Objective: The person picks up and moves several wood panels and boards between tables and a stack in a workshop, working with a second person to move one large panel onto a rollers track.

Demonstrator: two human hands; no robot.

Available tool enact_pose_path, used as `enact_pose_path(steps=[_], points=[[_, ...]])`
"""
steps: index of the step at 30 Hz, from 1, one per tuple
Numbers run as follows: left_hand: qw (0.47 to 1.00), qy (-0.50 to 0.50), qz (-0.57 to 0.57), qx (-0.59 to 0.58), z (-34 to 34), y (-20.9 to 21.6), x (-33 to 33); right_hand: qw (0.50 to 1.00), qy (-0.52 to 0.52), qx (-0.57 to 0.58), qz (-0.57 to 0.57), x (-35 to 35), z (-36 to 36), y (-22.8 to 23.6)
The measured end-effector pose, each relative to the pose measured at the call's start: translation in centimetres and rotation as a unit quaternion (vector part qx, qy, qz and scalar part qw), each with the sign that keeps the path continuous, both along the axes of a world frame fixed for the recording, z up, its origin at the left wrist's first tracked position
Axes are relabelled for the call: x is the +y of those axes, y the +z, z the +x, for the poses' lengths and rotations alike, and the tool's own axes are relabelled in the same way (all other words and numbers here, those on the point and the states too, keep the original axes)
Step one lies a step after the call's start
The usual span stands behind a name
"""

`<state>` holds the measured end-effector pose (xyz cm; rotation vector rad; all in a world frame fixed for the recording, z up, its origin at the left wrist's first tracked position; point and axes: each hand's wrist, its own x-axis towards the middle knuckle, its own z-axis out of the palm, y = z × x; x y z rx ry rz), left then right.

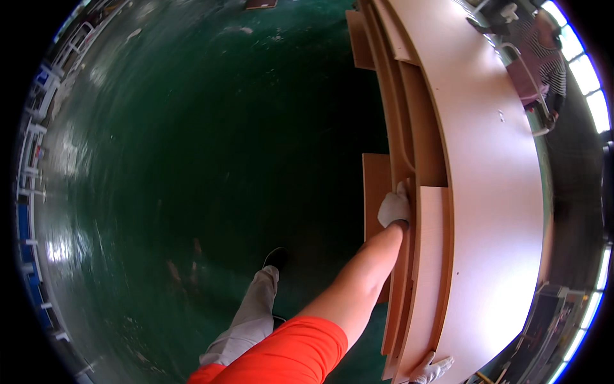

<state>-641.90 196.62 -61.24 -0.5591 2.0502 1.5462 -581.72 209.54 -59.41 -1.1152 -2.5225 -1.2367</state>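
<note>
Curled against boards [433, 230] stacked at right, the left hand [394, 208] apparently steadies them with the right hand [432, 370], beside the pale top panel [492, 198], though I cannot tell how far either closes or on what.

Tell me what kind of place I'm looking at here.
Probably a workshop or factory floor, perhaps for furniture: there's a stack of large flat panels, a broad glossy green floor, and another person beyond the stack.
</note>
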Motion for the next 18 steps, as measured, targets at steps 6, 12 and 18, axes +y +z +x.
enact_pose_path(steps=[6, 12, 18], points=[[0.999, 0.023, 0.021, 0.025, -0.2, -1.7, 0.2, 0.999, 0.033, 0.008, -0.022, 3.2, 1.2, -4.4], [0.999, 0.03, 0.033, 0.028, 0.2, -2.5, 0.5, 0.999, 0.042, -0.002, -0.027, 4.7, 1.7, -6.4], [0.997, 0.048, 0.035, 0.053, 0.6, -3.5, -0.1, 0.997, 0.067, -0.028, -0.015, 6.7, 2.1, -7.8]])
